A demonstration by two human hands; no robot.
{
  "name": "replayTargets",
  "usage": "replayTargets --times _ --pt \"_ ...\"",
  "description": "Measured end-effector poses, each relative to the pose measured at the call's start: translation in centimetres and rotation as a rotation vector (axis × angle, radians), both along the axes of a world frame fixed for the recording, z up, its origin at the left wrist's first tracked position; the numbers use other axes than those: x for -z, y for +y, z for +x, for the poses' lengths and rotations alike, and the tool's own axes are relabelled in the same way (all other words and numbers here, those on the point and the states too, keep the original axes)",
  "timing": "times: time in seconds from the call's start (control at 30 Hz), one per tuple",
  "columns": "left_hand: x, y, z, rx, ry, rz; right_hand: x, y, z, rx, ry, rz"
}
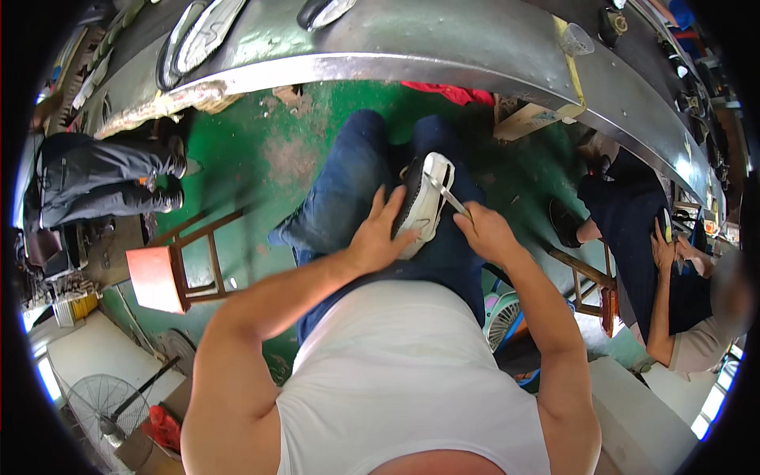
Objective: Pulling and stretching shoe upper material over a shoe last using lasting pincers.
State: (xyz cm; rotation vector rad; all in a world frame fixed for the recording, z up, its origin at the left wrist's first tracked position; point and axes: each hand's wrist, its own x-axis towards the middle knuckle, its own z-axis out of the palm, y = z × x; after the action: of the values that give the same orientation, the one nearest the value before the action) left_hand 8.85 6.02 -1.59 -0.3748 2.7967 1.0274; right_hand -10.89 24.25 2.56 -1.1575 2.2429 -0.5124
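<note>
A shoe (423,220) with a pale sole and dark side rests on my lap, sole up, its toe pointing away from me. My left hand (378,237) holds it from the left, thumb across the sole's near part and fingers along the dark side. In my right hand (486,236) is a slim metal tool (446,192), like a narrow knife. Its shiny end lies over the sole's far half; whether it touches the sole I cannot tell. My right fingers are closed round its near end, which they mostly hide.
A metal-edged workbench (380,67) curves across the far side, with shoes (207,36) on it. One wooden stool (158,277) stands at left. A co-worker (661,261) sits at right; another person's legs (107,178) show at left. Fans (500,321) stand nearby.
</note>
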Motion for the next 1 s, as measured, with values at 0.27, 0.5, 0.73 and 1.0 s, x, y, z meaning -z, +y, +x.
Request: replayTargets --times 0.27,0.5,0.73,1.0 --pt "-12.4 -5.6 -3.4 0.020 0.072 -0.076 4.3 6.4 3.2 0.539 -0.441 -0.320" --pt "-13.4 -7.4 -14.4 -0.053 0.159 0.457 3.8 7.6 3.2 0.644 -0.521 -0.451" --pt "-5.5 -1.8 -3.4 -0.271 0.065 0.347 -5.4 6.1 2.0 0.194 -0.512 0.021" --pt "-5.1 1.2 -1.9 -0.176 0.348 0.061 -8.3 1.9 0.8 -0.203 -0.336 0.104"
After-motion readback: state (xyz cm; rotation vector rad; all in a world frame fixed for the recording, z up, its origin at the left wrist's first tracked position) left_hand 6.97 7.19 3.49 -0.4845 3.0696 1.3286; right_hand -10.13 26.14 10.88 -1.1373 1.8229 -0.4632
